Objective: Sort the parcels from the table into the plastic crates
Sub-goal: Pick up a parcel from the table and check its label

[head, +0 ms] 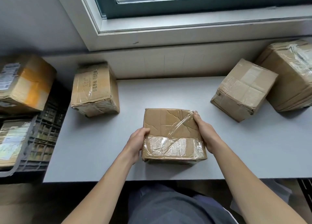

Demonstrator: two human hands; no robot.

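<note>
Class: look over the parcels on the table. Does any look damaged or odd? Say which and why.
The middle parcel, held by the left hand and right hand, looks battered: its top is creased and cracked, and clear tape lies wrinkled and loose across it.

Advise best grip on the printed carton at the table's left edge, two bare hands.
Clamp the printed carton by its two long side faces, one palm from the left, one from the right. It lies flat, long axis pointing away from the person; its far end sits near the wall and its near end is crumpled under tape, so the sides likely give the firmer hold.
</note>
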